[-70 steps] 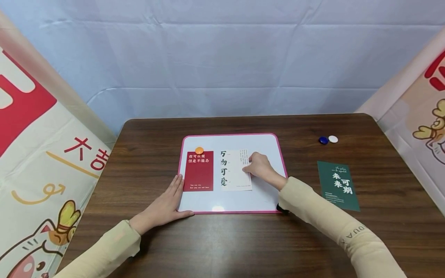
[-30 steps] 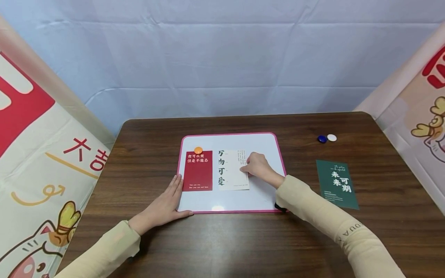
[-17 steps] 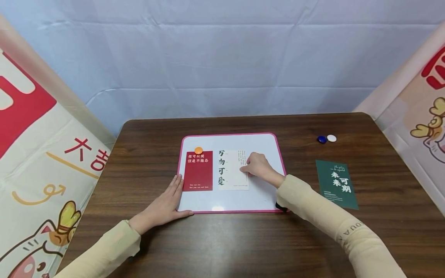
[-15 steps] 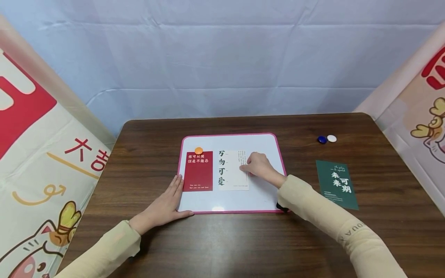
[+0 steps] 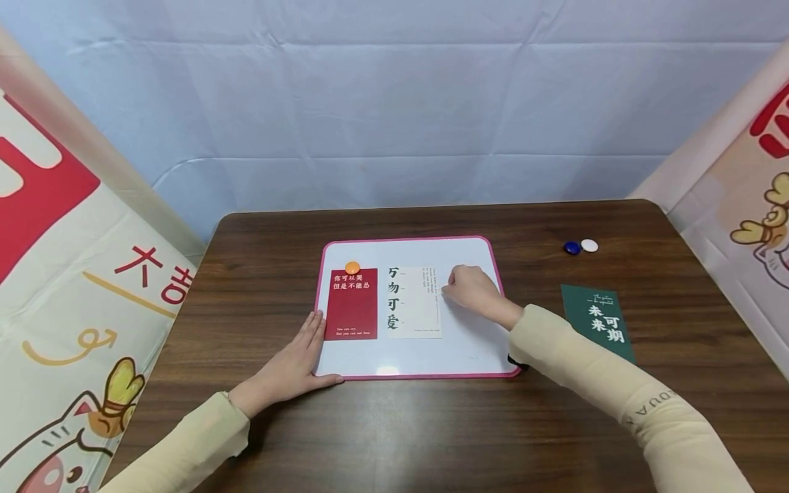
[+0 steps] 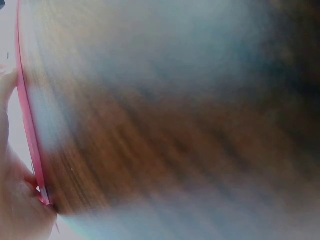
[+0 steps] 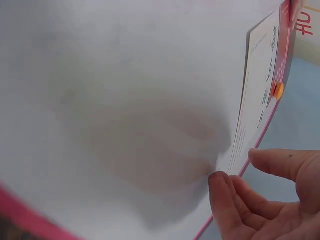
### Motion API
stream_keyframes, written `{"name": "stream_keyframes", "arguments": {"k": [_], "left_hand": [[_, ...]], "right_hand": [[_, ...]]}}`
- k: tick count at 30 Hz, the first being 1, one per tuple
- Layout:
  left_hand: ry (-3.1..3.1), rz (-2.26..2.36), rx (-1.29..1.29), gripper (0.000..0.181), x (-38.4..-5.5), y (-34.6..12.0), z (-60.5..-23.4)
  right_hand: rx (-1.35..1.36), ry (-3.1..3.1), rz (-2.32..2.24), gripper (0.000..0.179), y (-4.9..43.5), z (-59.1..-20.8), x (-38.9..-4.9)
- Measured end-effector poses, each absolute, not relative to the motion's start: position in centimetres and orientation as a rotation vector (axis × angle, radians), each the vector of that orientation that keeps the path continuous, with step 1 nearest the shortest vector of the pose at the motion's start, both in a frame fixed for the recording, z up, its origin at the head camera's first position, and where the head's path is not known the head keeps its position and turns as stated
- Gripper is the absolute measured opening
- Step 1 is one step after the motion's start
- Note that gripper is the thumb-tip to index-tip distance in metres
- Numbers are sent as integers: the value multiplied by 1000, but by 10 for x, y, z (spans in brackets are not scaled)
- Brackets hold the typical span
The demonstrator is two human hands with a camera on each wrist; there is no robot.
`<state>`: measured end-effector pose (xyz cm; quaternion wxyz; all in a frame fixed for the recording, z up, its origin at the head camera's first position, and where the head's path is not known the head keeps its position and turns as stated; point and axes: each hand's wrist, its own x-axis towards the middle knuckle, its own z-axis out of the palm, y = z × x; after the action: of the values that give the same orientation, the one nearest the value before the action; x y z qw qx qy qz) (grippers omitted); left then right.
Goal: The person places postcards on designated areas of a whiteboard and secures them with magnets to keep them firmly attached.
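Note:
A whiteboard (image 5: 456,250) with a pink rim lies flat on the table. My left hand (image 5: 292,363) rests at its lower left corner, fingers extended along the side and thumb by the front edge. On the board, a red card (image 5: 353,308) has an orange magnet (image 5: 353,268) at its top edge. Beside it lies a white card (image 5: 414,308) with dark lettering. My right hand (image 5: 471,291) is just off that card's right side, holding nothing. In the right wrist view, its thumb (image 7: 275,162) stands apart from the loosely bent fingers.
To the board's right, a green card (image 5: 594,322) lies on the brown table (image 5: 401,438), partly covered by the right sleeve. Farther back sit a blue magnet (image 5: 572,247) and a white magnet (image 5: 590,245). A pale cloth (image 5: 394,123) hangs behind the table.
My right hand has let go of the white card and moved right, away from it. Earlier the card shifted slightly left; it now lies still. My left hand has stayed put.

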<state>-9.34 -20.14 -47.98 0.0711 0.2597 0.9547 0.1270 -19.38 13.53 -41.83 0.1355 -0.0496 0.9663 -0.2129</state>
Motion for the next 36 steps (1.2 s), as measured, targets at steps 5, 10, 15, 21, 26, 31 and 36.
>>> {"name": "stream_keyframes", "arguments": {"k": [5, 10, 15, 21, 26, 31, 36], "left_hand": [[2875, 382, 794, 107, -93, -201, -479], [2869, 384, 791, 107, -92, -201, -478], [2864, 390, 779, 107, -92, -200, -477], [2864, 380, 782, 108, -93, -200, -478], [2862, 392, 774, 108, -93, -200, -478], [2866, 389, 770, 108, -93, -201, -478], [2866, 382, 764, 108, -93, -201, -479]], "right_hand": [[-139, 2819, -587, 25, 145, -411, -197], [-123, 2846, -540, 26, 155, -403, -199], [-113, 2864, -522, 29, 167, -402, -202], [-133, 2895, -496, 31, 181, -405, -208], [-107, 2898, -488, 34, 192, -407, -211], [-95, 2924, -504, 22, 199, -407, -212], [-115, 2946, -518, 22, 209, -408, -214]]}}
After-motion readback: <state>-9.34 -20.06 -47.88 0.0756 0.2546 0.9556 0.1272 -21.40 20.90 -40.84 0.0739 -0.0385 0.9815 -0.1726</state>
